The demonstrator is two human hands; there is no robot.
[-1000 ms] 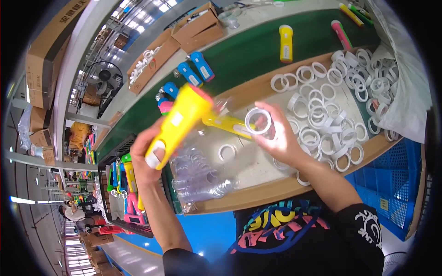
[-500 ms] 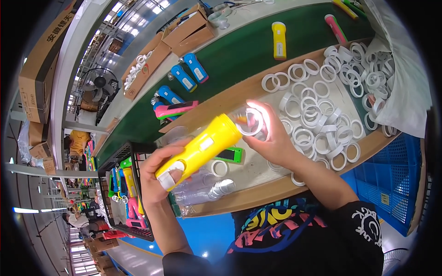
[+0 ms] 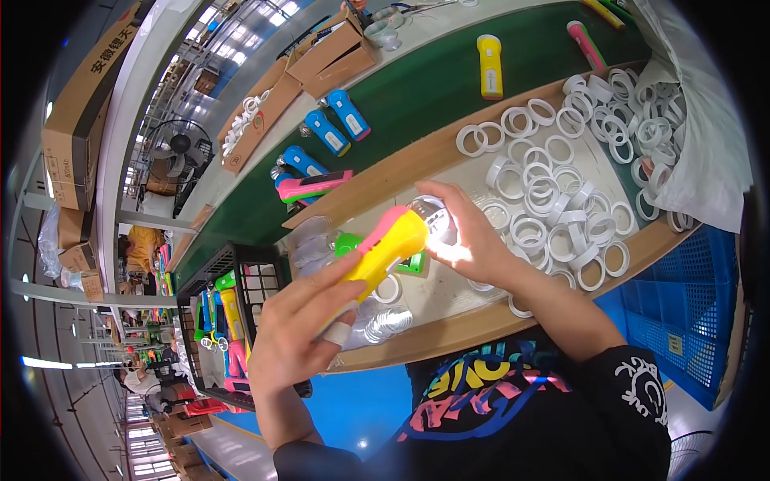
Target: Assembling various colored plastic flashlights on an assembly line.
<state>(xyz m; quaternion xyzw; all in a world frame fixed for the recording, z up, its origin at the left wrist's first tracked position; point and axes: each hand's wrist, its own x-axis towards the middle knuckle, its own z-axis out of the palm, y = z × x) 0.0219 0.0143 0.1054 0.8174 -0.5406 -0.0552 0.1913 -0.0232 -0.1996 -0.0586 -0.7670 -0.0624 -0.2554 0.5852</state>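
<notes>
My left hand [image 3: 301,325] is wrapped round a yellow flashlight [image 3: 399,242] with a pink strip on top, tilted up to the right. Bright light from its head falls on the palm of my right hand [image 3: 477,240]. Fingers of that hand are closed on a clear lens with a white ring [image 3: 433,210], held right at the flashlight's head; glare hides whether the two touch. Beneath them, partly covered, lies a green flashlight [image 3: 411,263]. A loose white ring [image 3: 387,289] and a stack of clear lenses [image 3: 390,322] lie close to my left hand.
Many white rings [image 3: 545,196] fill the right part of a cardboard tray [image 3: 437,343]. Several blue flashlights [image 3: 327,132] and a yellow one [image 3: 490,68] lie on the green bench beyond. A black crate [image 3: 269,272] of flashlights stands left, a blue basket [image 3: 682,305] right.
My left hand has turned the yellow flashlight, so its pink strip now shows instead of the white switch. My right hand has brought the lens and ring closer against its head.
</notes>
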